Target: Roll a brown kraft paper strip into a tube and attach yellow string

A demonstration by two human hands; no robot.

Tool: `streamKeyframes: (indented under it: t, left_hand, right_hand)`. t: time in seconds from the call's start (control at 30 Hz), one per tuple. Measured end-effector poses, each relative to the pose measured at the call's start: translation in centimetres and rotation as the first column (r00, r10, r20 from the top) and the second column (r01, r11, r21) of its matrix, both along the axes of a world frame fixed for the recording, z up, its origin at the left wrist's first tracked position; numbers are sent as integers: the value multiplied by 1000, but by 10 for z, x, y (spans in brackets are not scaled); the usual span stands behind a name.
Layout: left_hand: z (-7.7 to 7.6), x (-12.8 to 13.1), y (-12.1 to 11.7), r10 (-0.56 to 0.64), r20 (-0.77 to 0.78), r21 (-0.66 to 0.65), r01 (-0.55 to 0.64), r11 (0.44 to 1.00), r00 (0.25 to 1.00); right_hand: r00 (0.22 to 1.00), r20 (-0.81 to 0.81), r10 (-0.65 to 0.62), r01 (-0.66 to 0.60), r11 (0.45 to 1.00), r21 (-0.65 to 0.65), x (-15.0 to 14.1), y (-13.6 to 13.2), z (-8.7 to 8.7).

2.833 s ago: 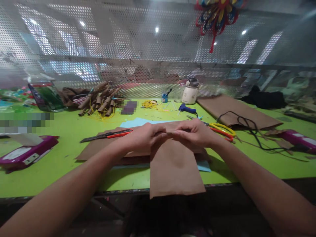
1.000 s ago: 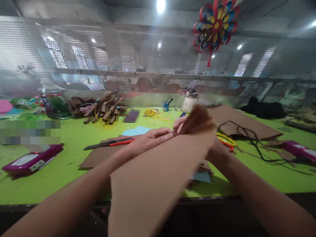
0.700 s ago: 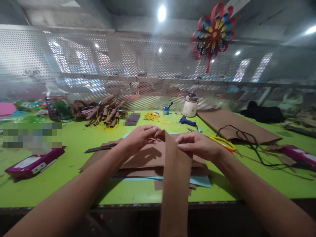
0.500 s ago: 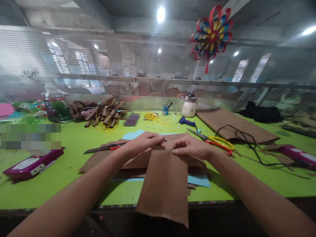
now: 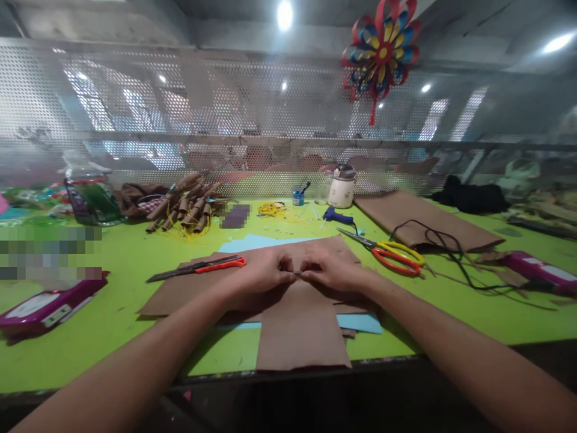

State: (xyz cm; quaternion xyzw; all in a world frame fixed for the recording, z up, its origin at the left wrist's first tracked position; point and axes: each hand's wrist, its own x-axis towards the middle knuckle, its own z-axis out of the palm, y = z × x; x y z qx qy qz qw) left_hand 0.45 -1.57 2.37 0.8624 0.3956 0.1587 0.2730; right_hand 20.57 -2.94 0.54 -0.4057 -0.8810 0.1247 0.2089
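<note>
A strip of brown paper (image 5: 300,337) lies lengthwise toward me, its near end at the table's front edge. At its far end my left hand (image 5: 268,269) and my right hand (image 5: 331,270) sit close together, fingertips pinched on the paper's edge, which looks slightly rolled between them. Beneath the strip are larger brown sheets (image 5: 180,294) and light blue paper (image 5: 363,323). A utility knife (image 5: 198,267) with a red and black handle rests on the sheets beside my left hand. Scissors (image 5: 392,255) with yellow and red handles lie to the right of my right hand.
Behind my hands stand a blue glue gun (image 5: 338,216), a cream jar (image 5: 341,187) and a small blue pot (image 5: 298,197). Rolled brown paper tubes (image 5: 187,207) are heaped at back left. Purple power strips (image 5: 51,307) lie at both sides; a black cord (image 5: 464,270) crosses the right.
Both hands have drawn closer together at the strip's far edge. The strip's near end, earlier hanging past the table edge, now lies flatter and farther back. The view has shifted slightly.
</note>
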Motion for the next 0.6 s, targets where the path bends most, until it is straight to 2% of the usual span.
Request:
streamKeyframes:
  t: [0.13, 0.23, 0.4, 0.6]
  left_hand:
    - [-4, 0, 9, 14, -84, -2, -15, 1000, 996]
    - [-1, -2, 11, 12, -119, -23, -14, 1000, 993]
    - [3, -11, 15, -45, -149, -58, 37, 998, 988]
    - [0, -19, 15, -28, -261, 84, 52, 995, 965]
  right_hand:
    - [998, -20, 56, -56, 998, 43, 1, 5, -9]
    - [997, -30, 66, -64, 997, 41, 6, 4, -10]
    - [997, -23, 78, -77, 996, 41, 10, 5, -13]
    - [998, 11, 62, -62, 996, 63, 11, 8, -17]
